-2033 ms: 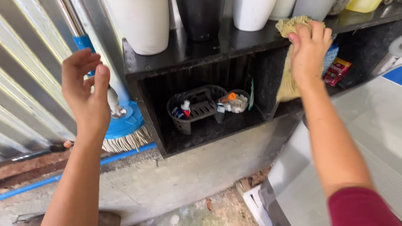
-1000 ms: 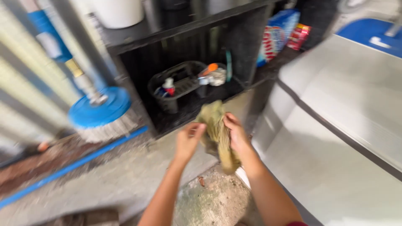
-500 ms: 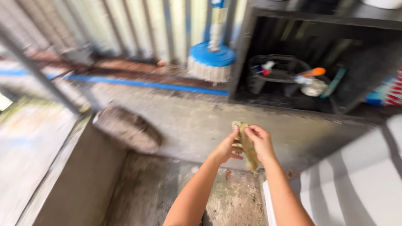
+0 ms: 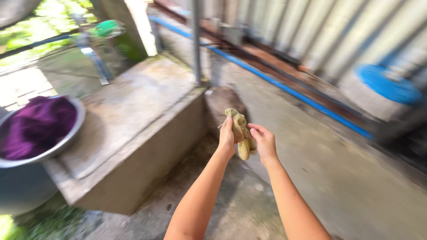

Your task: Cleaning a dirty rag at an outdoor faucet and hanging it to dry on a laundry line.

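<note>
**Rag bunched up between both hands, hanging straight down**

So the person is standing over the concrete floor (image 4: 338, 178) with both arms stretched out in front, and the yellowish rag (image 4: 240, 130) is sitting right between the two hands, out at arm's length. It's scrunched into a lumpy roll with its long axis running roughly up and down: the top end is poking up above the fingers and the bottom end is dangling just below them.

The left hand (image 4: 227, 135) is doing most of the holding, fingers curled and pinched onto the upper part of the rag. The right hand (image 4: 264, 143) is just beside it, fingers half open and bent toward the cloth, touching its lower side as far as I can tell, though the blur makes it hard to say how firm that contact is. Either way, the left is the one that's really on it.

Off to the person's left, a raised concrete ledge (image 4: 129, 120) is running alongside, and on its far end a metal basin (image 4: 62, 142) is holding purple cloth (image 4: 38, 126). That basin is well apart from the rag. A blue pipe (image 4: 284, 89) is running along the corrugated wall (image 4: 311, 26) behind.
</note>
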